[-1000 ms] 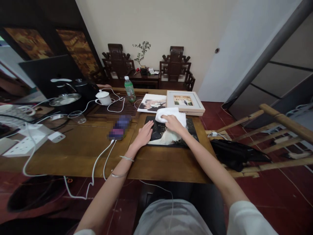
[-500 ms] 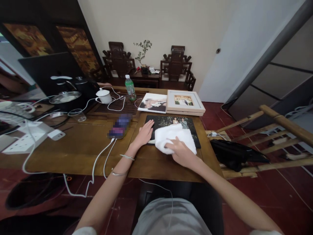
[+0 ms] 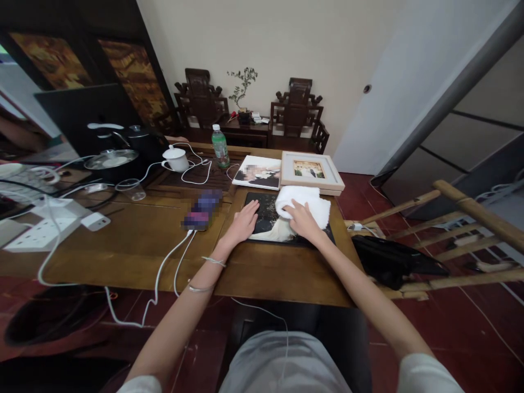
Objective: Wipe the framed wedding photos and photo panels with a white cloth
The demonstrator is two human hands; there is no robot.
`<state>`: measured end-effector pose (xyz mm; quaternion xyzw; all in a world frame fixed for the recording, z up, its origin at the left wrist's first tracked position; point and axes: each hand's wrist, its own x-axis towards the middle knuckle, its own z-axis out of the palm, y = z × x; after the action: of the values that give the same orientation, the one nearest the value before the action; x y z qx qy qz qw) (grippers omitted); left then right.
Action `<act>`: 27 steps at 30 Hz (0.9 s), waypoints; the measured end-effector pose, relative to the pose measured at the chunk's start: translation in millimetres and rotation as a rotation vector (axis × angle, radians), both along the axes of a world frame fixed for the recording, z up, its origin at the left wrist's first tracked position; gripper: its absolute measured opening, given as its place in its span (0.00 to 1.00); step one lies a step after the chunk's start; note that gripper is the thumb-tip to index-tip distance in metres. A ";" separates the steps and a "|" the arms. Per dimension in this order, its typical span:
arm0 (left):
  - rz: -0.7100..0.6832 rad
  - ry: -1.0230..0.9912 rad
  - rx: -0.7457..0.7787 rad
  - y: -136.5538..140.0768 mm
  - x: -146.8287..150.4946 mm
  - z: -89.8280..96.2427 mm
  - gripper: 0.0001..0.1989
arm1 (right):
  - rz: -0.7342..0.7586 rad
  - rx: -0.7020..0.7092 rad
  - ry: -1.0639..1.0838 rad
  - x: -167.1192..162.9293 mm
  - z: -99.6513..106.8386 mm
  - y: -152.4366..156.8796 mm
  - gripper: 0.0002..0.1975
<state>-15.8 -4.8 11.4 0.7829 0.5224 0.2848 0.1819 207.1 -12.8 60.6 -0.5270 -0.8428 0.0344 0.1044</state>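
Observation:
A dark photo panel (image 3: 266,218) lies flat on the wooden table, its picture partly covered. My left hand (image 3: 244,221) rests on its left edge with the fingers stretched out. In my right hand (image 3: 303,221) is a folded white towel (image 3: 313,203), which lies over the upper right part of the panel. The fingers press the towel down from its near side. Just behind the panel are a white photo print (image 3: 257,172) and a light wooden picture frame (image 3: 333,177), side by side.
Left of the panel lies a phone (image 3: 202,210) with white cables. Farther left are a power strip (image 3: 45,234), a clear plastic cup (image 3: 131,189), a lidded white cup (image 3: 177,159) and a green bottle (image 3: 220,147). A bamboo rack (image 3: 470,213) stands on the right.
My right hand has moved the towel away from me, toward the panel's far edge. More of the panel's lower part now shows. My left hand has stayed in place.

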 end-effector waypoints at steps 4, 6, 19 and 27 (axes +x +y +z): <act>0.058 -0.238 0.075 -0.1 -1.2 4.4 0.25 | 0.176 -0.009 0.003 -44.4 3.1 2.3 0.28; 0.103 -0.337 0.109 0.0 -3.3 6.7 0.28 | 0.306 -0.018 0.021 -58.7 3.7 -9.8 0.27; -0.004 0.005 0.029 -8.1 4.2 3.7 0.23 | 0.290 -0.097 0.130 30.8 6.9 -66.8 0.29; -0.007 0.067 0.075 -6.9 2.9 2.7 0.22 | -0.039 0.014 0.110 17.4 9.1 0.7 0.28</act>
<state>-12.8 -11.7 14.0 0.8000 0.5145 0.2773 0.1357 224.5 -12.1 69.7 -0.5400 -0.8254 0.0555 0.1550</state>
